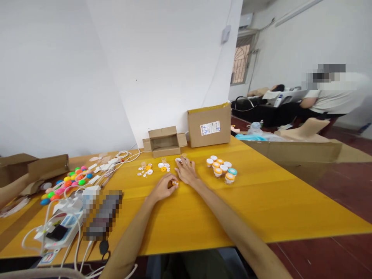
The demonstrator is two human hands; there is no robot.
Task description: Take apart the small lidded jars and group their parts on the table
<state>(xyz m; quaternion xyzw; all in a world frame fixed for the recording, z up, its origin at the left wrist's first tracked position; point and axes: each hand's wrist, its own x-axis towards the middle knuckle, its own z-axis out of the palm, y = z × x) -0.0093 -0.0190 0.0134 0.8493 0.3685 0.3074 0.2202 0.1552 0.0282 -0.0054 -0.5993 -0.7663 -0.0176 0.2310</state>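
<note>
My left hand [164, 189] is closed round a small orange-and-white lid [174, 183] just above the table. Beside it, my right hand [187, 171] lies over the table with its fingers stretched forward. Its fingertips reach a small white round piece [178, 159]; whether they touch it I cannot tell. To the left of the hands lie loose orange and white discs [149, 172] and another group of white and orange parts [163, 169], with small clear cups [143, 164] among them. On the right stands a cluster of clear small jars [229, 178] with orange, white and teal lids.
An open small carton [164, 145] and a taped cardboard box [209, 126] stand against the wall. Left are colourful balls [67, 184], a power strip [65, 232] with cables, and a phone [105, 215]. Another person's arm [13, 190] enters far left; a person [340, 97] sits far right.
</note>
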